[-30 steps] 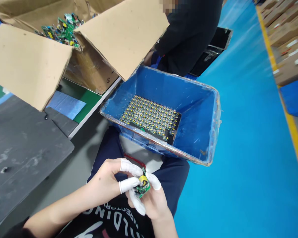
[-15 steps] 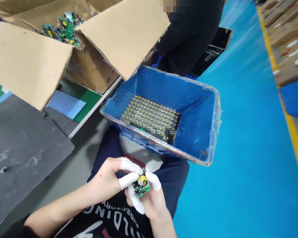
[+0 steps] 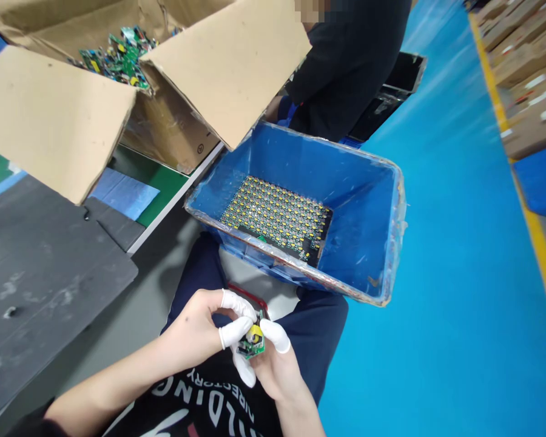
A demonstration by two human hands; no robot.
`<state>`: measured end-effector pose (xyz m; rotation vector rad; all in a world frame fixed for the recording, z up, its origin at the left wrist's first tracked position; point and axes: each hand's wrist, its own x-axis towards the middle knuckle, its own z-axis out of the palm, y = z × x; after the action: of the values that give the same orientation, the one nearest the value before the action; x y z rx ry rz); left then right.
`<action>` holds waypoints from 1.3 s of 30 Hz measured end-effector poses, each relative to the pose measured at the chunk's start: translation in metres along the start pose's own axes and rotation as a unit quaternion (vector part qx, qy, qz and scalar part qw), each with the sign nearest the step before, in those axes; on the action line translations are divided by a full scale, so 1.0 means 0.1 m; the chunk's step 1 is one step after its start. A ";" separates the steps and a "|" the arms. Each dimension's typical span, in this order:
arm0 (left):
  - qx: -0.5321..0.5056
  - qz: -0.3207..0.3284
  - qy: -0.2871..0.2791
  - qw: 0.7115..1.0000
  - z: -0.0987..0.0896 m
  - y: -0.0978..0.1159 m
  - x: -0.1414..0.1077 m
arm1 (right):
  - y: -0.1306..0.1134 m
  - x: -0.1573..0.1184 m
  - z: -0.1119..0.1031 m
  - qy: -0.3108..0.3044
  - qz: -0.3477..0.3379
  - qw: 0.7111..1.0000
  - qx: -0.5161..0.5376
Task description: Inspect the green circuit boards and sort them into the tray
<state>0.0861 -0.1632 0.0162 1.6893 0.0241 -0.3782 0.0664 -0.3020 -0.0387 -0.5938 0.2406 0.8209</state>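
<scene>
Left grip: the left hand (image 3: 200, 321) is nearly closed, thumb and forefinger in white finger cots (image 3: 235, 332) pinching the upper left of a small green circuit board (image 3: 258, 348).
Right grip: the right hand (image 3: 279, 367) is curled about the same board — its covered thumb lies at the upper right, another covered finger shows below the lower left; the remaining fingers are mostly hidden.
Circuit board: held up between both hands, above the person's lap and on the near side of the blue bin.
Board's facing: component side turned up toward the head, with a yellow-wrapped component (image 3: 255, 331) near the middle; the board sits tilted.
Board's long axis: seems to slant from lower left, near the body, to upper right, toward the bin — fingers cover parts of the edges, so it is hard to be sure.
Blue bin (image 3: 350, 182): just beyond the knees, beside the desk (image 3: 169, 181), with rows of yellow-topped boards (image 3: 277, 209) on its bottom.
Cardboard box (image 3: 164, 130): on the desk, flaps spread, a jumbled heap of circuit boards (image 3: 122, 57) inside.
</scene>
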 end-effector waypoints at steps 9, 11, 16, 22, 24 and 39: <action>-0.059 0.004 -0.032 0.998 -0.03 -0.06 -0.06 | -0.04 -0.05 -0.04 0.052 -0.029 0.998 -0.035; -0.069 0.011 -0.028 0.997 -0.02 -0.05 -0.07 | -0.02 -0.09 -0.09 0.071 -0.054 0.994 -0.059; -0.086 0.008 -0.029 0.996 0.01 -0.05 -0.12 | -0.02 -0.21 -0.10 0.124 -0.144 0.975 -0.113; -0.087 0.009 -0.019 0.996 0.00 -0.09 -0.14 | -0.07 -0.28 -0.03 0.094 -0.149 0.970 -0.165; -0.077 0.035 -0.026 0.996 -0.01 -0.10 -0.13 | -0.07 -0.26 -0.06 0.085 -0.150 0.970 -0.172; 0.120 0.213 -0.058 0.968 -0.10 -0.02 -0.08 | 0.04 -0.20 -0.18 0.094 -0.095 0.982 -0.134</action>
<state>0.0805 -0.1519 0.0171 1.8494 -0.4812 -0.1586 0.0500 -0.3223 -0.0463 -0.9358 0.2419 0.6161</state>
